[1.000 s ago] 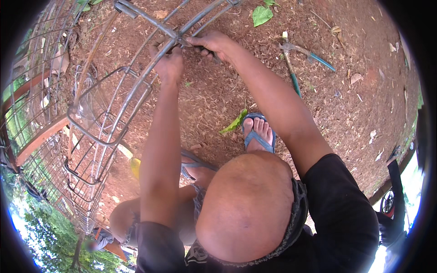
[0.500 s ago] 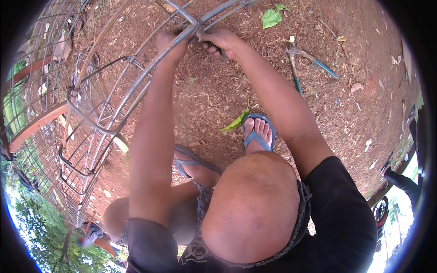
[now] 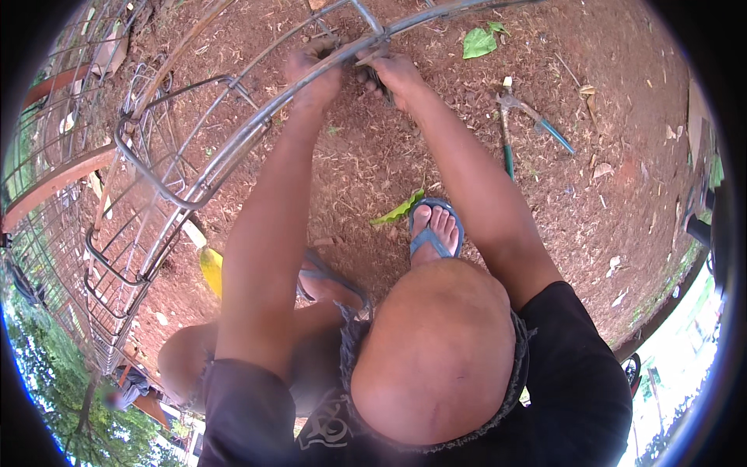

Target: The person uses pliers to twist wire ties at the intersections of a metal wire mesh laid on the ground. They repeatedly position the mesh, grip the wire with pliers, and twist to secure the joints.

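Note:
A long cage of grey steel bars (image 3: 257, 118) bends across the upper left, with square stirrups (image 3: 156, 180) around its length. At its far end, my left hand (image 3: 315, 76) is closed just behind the long bar, which partly covers its fingers; what they pinch is hidden. Close beside it, my right hand (image 3: 395, 78) is curled at the joint where a crosspiece meets the bar. Thin dark strands that look like wire show among its fingers. Pincers (image 3: 510, 101) with blue-green handle ends lie spread on the soil, right of my right hand.
Reddish soil (image 3: 576, 210) strewn with dry chips lies around. Green leaves (image 3: 478, 43) and a yellow leaf (image 3: 211, 271) rest on it. Wire mesh and a rusty bar (image 3: 58, 185) stand at left. My sandalled foot (image 3: 436, 229) is below my right forearm. Another person (image 3: 134, 387) appears far lower left.
Both hands and the cage end have shifted slightly right in the picture. A yellow leaf has come into fuller view beside my left forearm. The pincers lie as before.

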